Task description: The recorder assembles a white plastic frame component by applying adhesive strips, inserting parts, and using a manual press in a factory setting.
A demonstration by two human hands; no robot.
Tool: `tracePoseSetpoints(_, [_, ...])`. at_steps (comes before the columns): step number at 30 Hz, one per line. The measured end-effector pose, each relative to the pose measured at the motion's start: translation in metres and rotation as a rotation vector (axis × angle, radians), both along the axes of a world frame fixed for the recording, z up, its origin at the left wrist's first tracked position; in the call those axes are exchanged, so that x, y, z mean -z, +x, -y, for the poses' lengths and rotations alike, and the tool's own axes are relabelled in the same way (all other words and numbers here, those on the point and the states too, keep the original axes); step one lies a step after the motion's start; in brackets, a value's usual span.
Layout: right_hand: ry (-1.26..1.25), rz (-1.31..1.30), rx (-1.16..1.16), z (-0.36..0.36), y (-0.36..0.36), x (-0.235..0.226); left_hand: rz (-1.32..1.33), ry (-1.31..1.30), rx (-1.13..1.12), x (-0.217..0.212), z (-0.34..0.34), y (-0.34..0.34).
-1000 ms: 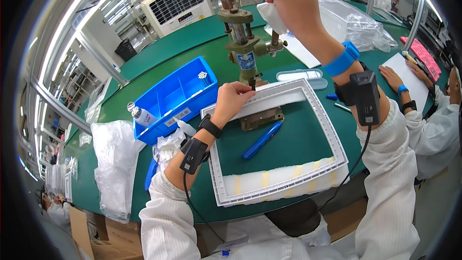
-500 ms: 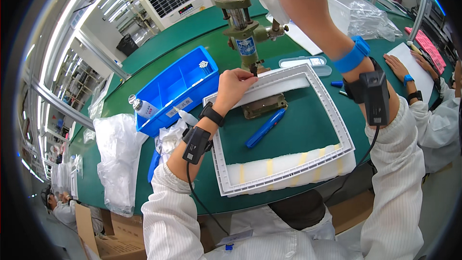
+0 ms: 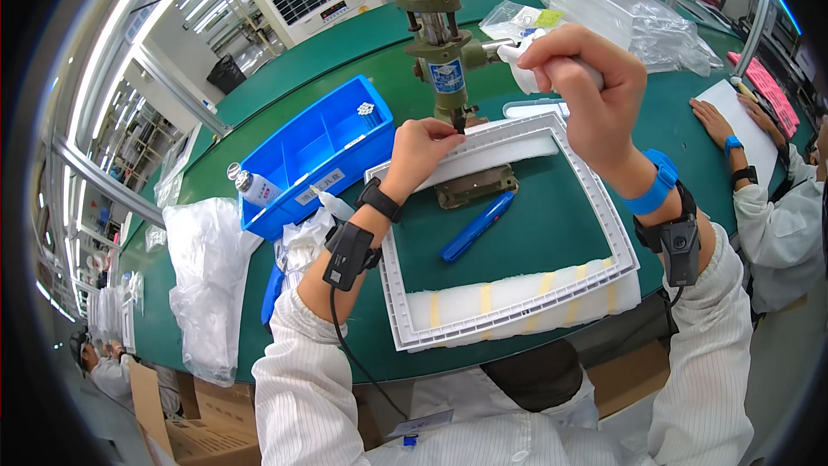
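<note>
The white rectangular plastic frame (image 3: 509, 233) is pinched at its far edge by the left hand (image 3: 420, 148) under the green press (image 3: 444, 52); the press's white handle (image 3: 552, 69) is gripped, apparently fully, by the right hand (image 3: 591, 86).

Fingertips of the left hand (image 3: 420, 148) vanish under the press head (image 3: 442, 78), so whatever they pinch there is hidden. The right hand (image 3: 582, 91) wraps the white lever handle (image 3: 524, 65), covering most of it. The press column runs off the top edge. Part of the white frame (image 3: 509, 293)'s far rail sits behind the left hand. At the far right, a co-worker's hand (image 3: 711, 119) shows, the body cut by the rim. Small white parts in the blue bin (image 3: 319, 155) are too tiny to identify.
</note>
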State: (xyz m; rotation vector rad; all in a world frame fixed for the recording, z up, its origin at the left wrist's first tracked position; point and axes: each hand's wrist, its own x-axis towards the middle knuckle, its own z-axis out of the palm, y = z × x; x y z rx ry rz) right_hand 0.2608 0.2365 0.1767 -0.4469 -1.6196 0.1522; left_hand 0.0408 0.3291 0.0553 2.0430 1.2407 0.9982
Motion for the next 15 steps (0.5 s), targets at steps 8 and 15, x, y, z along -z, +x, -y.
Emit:
tracePoseSetpoints(8, [-0.038,-0.019,-0.048,0.0012,0.0023,0.0012,0.077,-0.120,0.029,-0.0038,0.0033,0.0005])
tracePoseSetpoints(15, [-0.050,0.032,-0.109,0.0063,0.0080,0.0065,0.048,-0.021,0.020,-0.0004,0.0008,-0.0002])
